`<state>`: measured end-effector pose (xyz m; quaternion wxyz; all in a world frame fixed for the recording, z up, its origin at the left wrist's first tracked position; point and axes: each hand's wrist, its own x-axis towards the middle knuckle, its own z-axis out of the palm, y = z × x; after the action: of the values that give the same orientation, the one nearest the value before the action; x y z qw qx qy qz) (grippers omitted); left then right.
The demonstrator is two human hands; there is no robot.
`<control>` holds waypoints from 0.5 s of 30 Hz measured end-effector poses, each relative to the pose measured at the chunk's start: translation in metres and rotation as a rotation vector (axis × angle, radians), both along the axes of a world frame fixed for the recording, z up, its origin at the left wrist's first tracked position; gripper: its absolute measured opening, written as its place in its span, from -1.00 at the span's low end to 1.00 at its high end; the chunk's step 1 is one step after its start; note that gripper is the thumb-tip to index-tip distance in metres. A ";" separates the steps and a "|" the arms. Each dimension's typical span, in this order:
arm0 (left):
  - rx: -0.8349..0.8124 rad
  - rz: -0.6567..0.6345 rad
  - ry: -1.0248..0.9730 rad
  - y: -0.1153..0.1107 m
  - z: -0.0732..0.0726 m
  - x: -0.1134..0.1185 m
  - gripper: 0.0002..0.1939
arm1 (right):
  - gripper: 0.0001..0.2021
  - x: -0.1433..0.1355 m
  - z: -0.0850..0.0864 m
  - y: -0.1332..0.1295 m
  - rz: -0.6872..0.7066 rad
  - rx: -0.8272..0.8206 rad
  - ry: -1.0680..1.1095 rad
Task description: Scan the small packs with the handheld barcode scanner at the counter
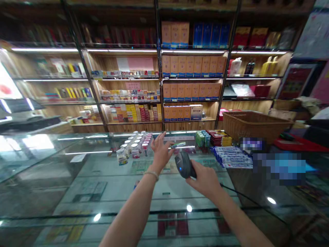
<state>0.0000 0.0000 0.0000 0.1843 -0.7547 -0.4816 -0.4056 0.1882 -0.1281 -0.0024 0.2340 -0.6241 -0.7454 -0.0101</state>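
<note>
My right hand (205, 176) is wrapped round the handle of a dark grey barcode scanner (183, 165) with a small blue light on its head. To its left, my left hand (161, 152) reaches over the glass counter with its fingers spread. Beside those fingers is a slim green-and-white pack (178, 145); whether a fingertip touches it I cannot tell. Several small clear jars with white lids (134, 148) stand in rows left of that hand. Small green containers (203, 138) stand beyond the scanner, to the right.
Red and yellow packs (221, 138) and blue-white packets (231, 157) lie on the glass counter (110, 199) at right. A brown wicker basket (257, 125) stands behind them. The scanner's black cable (246, 196) trails right. Stocked wooden shelves (190, 125) line the back wall.
</note>
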 end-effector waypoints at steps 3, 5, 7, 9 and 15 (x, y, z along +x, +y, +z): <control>-0.014 -0.009 -0.002 0.002 -0.001 -0.001 -0.76 | -0.69 -0.001 0.000 -0.001 -0.008 -0.018 0.004; -0.018 -0.015 -0.012 0.003 -0.002 -0.001 -0.77 | -0.71 -0.002 0.001 -0.002 -0.017 -0.020 0.012; -0.019 -0.018 -0.032 0.004 -0.003 0.000 -0.81 | -0.73 -0.003 0.002 -0.003 -0.026 -0.016 0.018; -0.015 -0.018 -0.050 0.005 -0.003 0.000 -0.84 | -0.75 -0.003 0.002 -0.004 -0.029 -0.017 0.012; -0.015 -0.023 -0.030 0.004 -0.003 0.000 -0.81 | -0.72 -0.002 0.001 -0.003 -0.038 -0.003 0.040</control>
<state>0.0000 0.0041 -0.0026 0.1665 -0.7555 -0.4785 -0.4154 0.1867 -0.1316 -0.0017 0.2478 -0.6386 -0.7285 -0.0010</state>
